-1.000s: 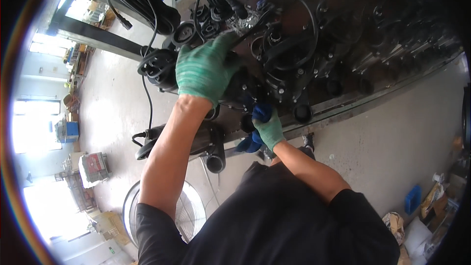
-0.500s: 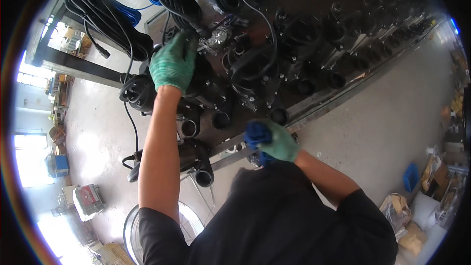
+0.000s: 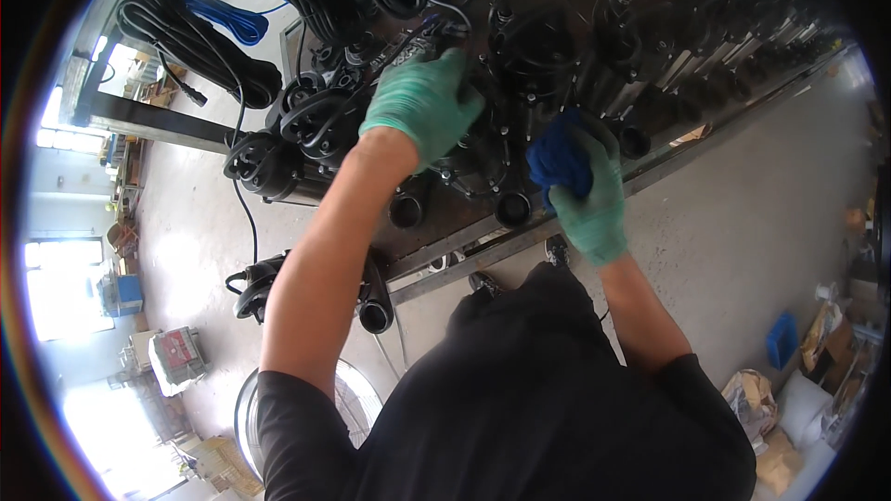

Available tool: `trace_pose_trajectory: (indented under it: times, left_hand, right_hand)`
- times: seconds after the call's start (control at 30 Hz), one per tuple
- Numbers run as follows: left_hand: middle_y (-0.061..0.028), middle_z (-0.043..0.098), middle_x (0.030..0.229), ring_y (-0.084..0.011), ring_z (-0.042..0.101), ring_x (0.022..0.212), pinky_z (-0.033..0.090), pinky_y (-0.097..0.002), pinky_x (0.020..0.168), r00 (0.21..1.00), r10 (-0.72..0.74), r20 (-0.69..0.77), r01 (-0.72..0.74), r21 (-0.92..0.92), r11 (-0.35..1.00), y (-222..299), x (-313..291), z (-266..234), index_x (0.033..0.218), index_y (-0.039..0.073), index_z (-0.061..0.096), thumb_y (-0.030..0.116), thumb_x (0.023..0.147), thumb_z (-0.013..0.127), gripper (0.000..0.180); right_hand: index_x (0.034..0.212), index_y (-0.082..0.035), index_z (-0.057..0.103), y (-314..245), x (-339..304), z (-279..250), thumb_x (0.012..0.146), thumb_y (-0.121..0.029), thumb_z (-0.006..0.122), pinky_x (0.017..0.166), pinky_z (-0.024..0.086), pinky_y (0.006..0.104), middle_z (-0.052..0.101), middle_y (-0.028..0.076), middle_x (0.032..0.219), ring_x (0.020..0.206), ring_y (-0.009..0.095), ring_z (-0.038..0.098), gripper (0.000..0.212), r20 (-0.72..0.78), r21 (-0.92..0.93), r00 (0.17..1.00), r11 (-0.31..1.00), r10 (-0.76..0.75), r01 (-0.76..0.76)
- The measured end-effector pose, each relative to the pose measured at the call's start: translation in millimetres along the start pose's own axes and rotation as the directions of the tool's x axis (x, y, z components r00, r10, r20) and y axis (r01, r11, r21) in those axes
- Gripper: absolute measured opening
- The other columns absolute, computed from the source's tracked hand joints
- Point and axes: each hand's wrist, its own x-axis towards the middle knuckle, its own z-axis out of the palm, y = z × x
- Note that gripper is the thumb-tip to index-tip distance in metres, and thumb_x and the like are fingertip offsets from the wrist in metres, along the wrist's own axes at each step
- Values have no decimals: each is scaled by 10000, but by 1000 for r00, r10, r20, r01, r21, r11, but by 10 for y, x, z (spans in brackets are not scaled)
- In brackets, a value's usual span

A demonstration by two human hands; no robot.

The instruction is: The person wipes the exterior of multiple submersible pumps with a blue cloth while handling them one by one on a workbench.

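The black, ribbed, cast pump body (image 3: 483, 153) stands among a row of like pumps on the dark steel tabletop (image 3: 650, 172), its round outlet ports opening toward six o'clock, its long axis running from six up toward twelve. The left hand (image 3: 422, 107), in a green knit glove, lies on the pump's top at about ten o'clock from its middle, fingers (image 3: 455, 83) curled down over the casing and pressed against it. The right hand (image 3: 589, 195), gloved alike, sits at three o'clock of the same pump, its fingers closed round a bunched blue cloth (image 3: 557, 156) held against the pump's side. Both forearms reach up from six o'clock, the left nearly straight, the right bent at the elbow. Black coiled cables (image 3: 200, 46) hang at ten o'clock, well apart.
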Motion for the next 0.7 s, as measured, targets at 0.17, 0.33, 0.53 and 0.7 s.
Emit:
trace_pose_trajectory:
  times: [0.17,0.33,0.53,0.7]
  left_hand:
    - [-213,749,949,-431,710,930,557,-529,859,988,-79,131,87,-63,994,-38,65,-11,1190,21,666,434,976,632,467]
    - [-188,766,1050,-421,725,991,564,-502,880,981,-171,93,173,-12,985,192,179,19,1258,139,695,425,1028,607,377]
    - [-212,761,1046,-423,720,1005,554,-507,880,977,-193,88,197,-40,980,128,139,81,1228,99,700,454,1024,593,423]
    - [-236,754,1046,-441,709,1013,550,-524,886,992,-123,23,124,-41,991,95,193,130,1184,47,711,484,1030,582,481]
  right_hand:
    - [1510,-74,438,-61,-166,607,761,-165,860,1056,542,545,461,302,1451,1323,494,518,864,-90,29,980,983,-177,180]
    - [1352,-32,506,687,-640,1334,707,-200,933,1059,491,568,485,293,1410,1258,505,529,792,4,-159,999,987,-36,37]
    - [1177,-28,564,454,-501,1275,740,-209,900,1039,463,568,587,218,1256,1173,436,580,581,263,-317,917,925,300,-211]
    - [1061,-75,633,19,-416,1294,713,-166,895,880,548,534,619,224,1162,1093,406,616,445,81,-225,997,974,18,1]
